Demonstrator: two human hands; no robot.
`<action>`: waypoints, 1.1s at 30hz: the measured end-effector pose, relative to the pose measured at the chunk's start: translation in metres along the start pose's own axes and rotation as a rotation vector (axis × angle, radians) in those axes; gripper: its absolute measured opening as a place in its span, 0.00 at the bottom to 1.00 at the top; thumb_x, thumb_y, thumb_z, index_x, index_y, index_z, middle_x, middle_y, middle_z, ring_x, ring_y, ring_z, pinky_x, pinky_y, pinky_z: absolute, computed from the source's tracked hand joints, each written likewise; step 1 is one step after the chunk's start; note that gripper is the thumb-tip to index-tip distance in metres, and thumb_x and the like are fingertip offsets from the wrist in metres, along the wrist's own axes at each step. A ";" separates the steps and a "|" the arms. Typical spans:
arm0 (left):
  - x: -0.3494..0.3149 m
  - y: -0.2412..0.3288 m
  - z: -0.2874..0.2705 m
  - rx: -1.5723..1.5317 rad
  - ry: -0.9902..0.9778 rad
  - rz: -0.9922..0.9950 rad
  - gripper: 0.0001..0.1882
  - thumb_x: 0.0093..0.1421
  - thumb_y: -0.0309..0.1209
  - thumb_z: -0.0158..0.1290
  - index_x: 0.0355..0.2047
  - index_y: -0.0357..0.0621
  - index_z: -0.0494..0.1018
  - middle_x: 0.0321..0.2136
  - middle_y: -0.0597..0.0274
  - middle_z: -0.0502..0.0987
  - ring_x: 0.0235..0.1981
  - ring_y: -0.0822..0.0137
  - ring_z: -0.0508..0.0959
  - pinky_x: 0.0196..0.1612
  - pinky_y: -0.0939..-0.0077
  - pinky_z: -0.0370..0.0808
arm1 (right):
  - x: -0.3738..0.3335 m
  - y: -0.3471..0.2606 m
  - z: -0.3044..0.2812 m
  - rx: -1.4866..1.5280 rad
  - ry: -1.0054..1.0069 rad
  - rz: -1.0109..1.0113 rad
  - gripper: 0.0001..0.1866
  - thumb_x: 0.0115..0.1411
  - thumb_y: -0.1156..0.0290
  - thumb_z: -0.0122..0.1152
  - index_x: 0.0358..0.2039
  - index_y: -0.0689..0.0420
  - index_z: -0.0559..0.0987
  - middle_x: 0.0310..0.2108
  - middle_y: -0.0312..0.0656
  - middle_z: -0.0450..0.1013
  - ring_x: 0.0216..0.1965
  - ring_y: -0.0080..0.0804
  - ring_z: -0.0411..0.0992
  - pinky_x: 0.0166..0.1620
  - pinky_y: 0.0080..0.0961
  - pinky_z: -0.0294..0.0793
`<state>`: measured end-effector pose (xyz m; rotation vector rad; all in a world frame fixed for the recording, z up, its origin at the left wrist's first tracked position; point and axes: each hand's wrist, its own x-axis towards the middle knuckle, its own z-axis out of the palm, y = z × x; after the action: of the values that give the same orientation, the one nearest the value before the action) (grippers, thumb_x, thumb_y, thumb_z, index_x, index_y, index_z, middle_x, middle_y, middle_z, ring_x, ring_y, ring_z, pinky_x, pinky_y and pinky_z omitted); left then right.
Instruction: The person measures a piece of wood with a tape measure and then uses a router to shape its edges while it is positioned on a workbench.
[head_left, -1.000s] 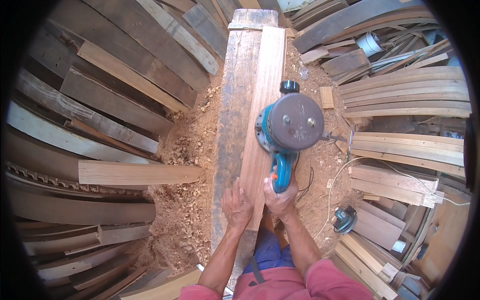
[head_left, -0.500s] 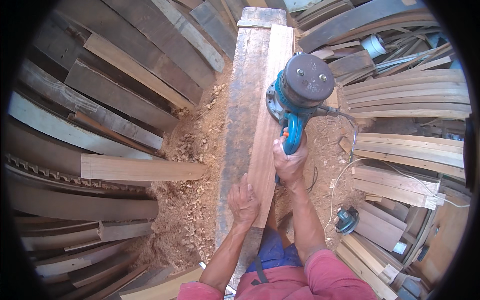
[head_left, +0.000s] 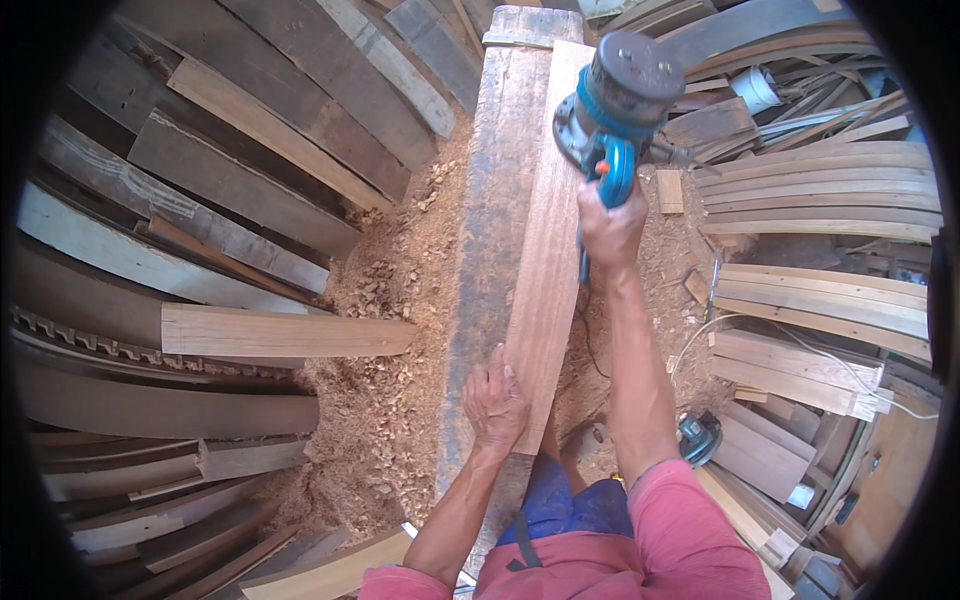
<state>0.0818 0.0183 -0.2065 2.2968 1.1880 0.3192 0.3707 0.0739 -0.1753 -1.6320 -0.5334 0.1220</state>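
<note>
A teal router [head_left: 615, 110] with a round dark top stands on a long reddish-brown plank [head_left: 545, 240], near its far end and over its right edge. Wrapped round the router's teal handle [head_left: 617, 170] is my right hand [head_left: 612, 228], its arm stretched forward. My left hand [head_left: 494, 402] rests at the plank's near left edge, fingers extended, the thumb side against the board. Beneath the plank lies a worn, stained wooden bench beam [head_left: 492, 230]. The router's bit is hidden under its base.
Sawdust and shavings [head_left: 385, 400] cover the floor on both sides. Stacked boards [head_left: 240, 185] crowd the left, and curved planks [head_left: 820, 185] the right. A second teal power tool [head_left: 699, 438] sits on the floor at the lower right, near a pale cord [head_left: 690, 345].
The router and my right hand have moved forward along the plank, slightly to the right, and my right arm has straightened. My left hand stays almost in place by the near end.
</note>
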 end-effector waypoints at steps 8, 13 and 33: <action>0.000 0.004 0.001 -0.020 -0.067 -0.044 0.20 0.68 0.27 0.48 0.58 0.37 0.74 0.37 0.40 0.74 0.36 0.40 0.75 0.41 0.47 0.72 | 0.068 0.025 -0.002 -0.081 -0.005 -0.121 0.18 0.59 0.73 0.60 0.50 0.64 0.76 0.24 0.35 0.73 0.23 0.19 0.71 0.27 0.22 0.72; -0.001 0.000 0.001 -0.004 0.004 -0.014 0.21 0.65 0.29 0.52 0.58 0.38 0.74 0.44 0.37 0.76 0.38 0.41 0.77 0.41 0.47 0.72 | -0.007 -0.010 -0.014 -0.047 -0.038 0.057 0.15 0.60 0.75 0.60 0.48 0.62 0.75 0.25 0.31 0.70 0.24 0.17 0.69 0.28 0.21 0.71; -0.001 -0.004 0.006 -0.022 0.057 0.009 0.19 0.67 0.31 0.51 0.57 0.41 0.75 0.35 0.45 0.74 0.36 0.43 0.77 0.39 0.47 0.72 | -0.232 -0.070 -0.051 -0.076 -0.093 0.295 0.21 0.58 0.75 0.68 0.51 0.65 0.74 0.38 0.39 0.75 0.39 0.24 0.74 0.45 0.26 0.76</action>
<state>0.0809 0.0170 -0.2140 2.2883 1.1965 0.4022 0.1664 -0.0643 -0.1534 -1.7786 -0.3679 0.4023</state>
